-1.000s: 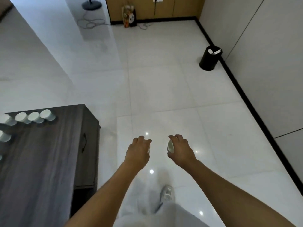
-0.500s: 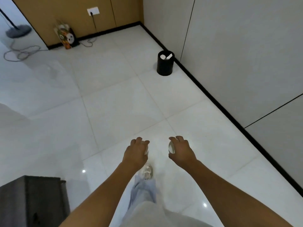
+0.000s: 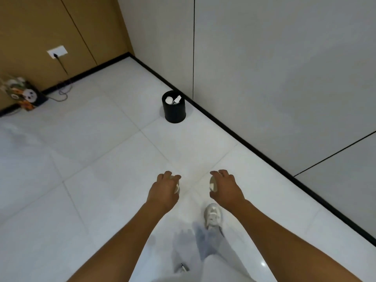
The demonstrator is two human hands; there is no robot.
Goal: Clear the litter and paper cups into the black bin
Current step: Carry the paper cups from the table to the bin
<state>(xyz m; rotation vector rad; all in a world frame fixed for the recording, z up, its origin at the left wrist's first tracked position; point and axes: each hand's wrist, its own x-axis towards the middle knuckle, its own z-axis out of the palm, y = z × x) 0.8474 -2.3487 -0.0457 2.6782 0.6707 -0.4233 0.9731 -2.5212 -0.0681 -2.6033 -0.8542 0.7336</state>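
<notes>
A: Standing against the dark skirting of the grey wall, a black bin (image 3: 174, 110) sits upright on the white tiled floor (image 3: 97, 159), its mouth open to the camera. Inside it lie a white paper cup (image 3: 168, 99) on the left and a crumpled scrap of white litter (image 3: 177, 99) on the right.

B: And the hands?

A: Both reach forward, palms down, well short of the bin. The left hand (image 3: 163, 190) has its fingers curled round a small pale cup (image 3: 177, 188), of which only the edge shows at the thumb side. The right hand (image 3: 225, 189) is wrapped round a second cup (image 3: 212, 183), whose rim peeks out on the inner side. The two cups are near each other but apart.

B: Anything else in view?

A: A white shoe (image 3: 212, 214) is on the floor under the right wrist, with pale trousers below. At far left a printed paper bag (image 3: 24, 95) leans against a tan wood wall, below a white wall socket (image 3: 57, 51) with a dark cable.

B: What differs from half a second ago?

A: The bin now sits closer and nearer the centre. The dark wooden cabinet has gone from the lower left corner. The shoe earlier showed between the hands; now it is under the right one. The grip of both hands looks unchanged.
</notes>
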